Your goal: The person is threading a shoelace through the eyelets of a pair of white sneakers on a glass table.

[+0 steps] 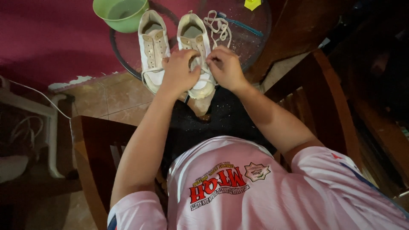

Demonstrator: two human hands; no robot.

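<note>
Two white sneakers stand side by side on a round glass table [255, 30], toes toward me. My left hand [179, 70] and my right hand [226, 66] both rest on the right sneaker [194, 36], fingers pinched on its white lace over the front eyelets. The left sneaker [152, 42] has no lace and is untouched. A loose white lace [218, 26] lies coiled on the glass just right of the shoes.
A green plastic bowl [121, 13] sits at the table's far left edge. A blue toothbrush [245, 26] and a yellow scrap [252, 4] lie at the back right. Wooden chairs [91, 149] flank me. Tile floor [123, 100] and a red wall lie beyond.
</note>
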